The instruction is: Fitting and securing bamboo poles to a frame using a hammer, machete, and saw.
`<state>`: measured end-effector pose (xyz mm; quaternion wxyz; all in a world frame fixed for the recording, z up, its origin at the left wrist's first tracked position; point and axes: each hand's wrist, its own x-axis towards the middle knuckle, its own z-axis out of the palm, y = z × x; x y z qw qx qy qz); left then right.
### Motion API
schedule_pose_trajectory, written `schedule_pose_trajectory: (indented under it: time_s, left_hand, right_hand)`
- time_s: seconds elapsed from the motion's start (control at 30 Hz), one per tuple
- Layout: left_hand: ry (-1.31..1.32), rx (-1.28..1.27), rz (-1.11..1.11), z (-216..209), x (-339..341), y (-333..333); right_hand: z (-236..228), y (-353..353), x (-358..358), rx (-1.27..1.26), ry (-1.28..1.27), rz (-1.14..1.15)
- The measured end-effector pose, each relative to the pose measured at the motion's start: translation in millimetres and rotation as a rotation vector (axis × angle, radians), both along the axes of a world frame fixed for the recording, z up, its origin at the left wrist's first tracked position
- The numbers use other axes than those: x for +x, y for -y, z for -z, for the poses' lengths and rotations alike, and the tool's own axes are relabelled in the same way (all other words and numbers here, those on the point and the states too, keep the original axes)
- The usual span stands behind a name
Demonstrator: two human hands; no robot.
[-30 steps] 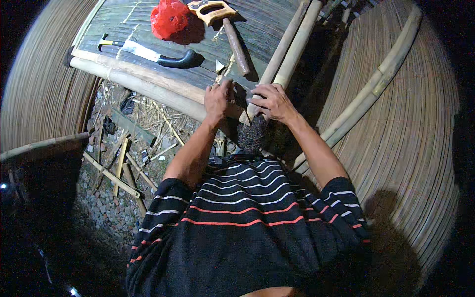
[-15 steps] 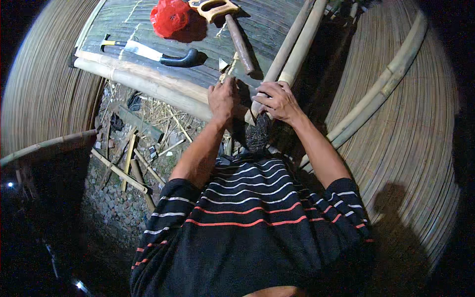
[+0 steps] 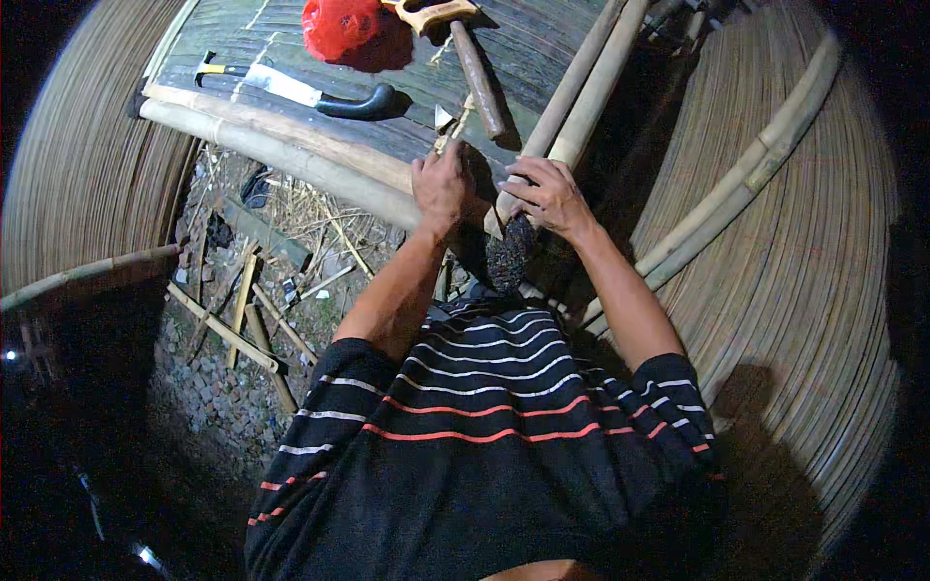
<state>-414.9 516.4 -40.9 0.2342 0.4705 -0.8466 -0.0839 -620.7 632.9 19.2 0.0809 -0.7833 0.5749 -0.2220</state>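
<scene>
Two bamboo poles (image 3: 603, 92) run along the right edge of a slatted platform (image 3: 320, 48). Another pale pole (image 3: 281, 150) borders its near edge, and they meet at the corner close to me. My left hand (image 3: 443, 189) is at that corner with curled fingers, beside a thin yellowish strip (image 3: 455, 126); what they grip is hidden. My right hand (image 3: 548, 197) has its fingers bent over the near end of the right-hand poles. Just below both hands stands a dark, rough, fibrous post (image 3: 510, 254).
On the platform lie a machete (image 3: 291, 89) with a black handle, a hammer (image 3: 470, 73), a wooden-handled saw (image 3: 431, 14) and a red plastic bundle (image 3: 339, 29). Curved slatted surfaces (image 3: 775, 242) flank both sides. Bamboo offcuts (image 3: 223, 327) litter the stony ground.
The view has shifted slightly, so the tools sit a little higher and further right. Both hands stay at the corner, with only small finger movements.
</scene>
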Motion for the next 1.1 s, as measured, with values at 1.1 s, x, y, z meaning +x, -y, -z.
schedule_pose_trajectory:
  time_s: [1.1]
  left_hand:
    - [0.038, 0.012, -0.002, 6.0, 6.0, 0.7]
  right_hand:
    - [-2.8, -23.2, 42.9, 0.080, 0.450, 0.784]
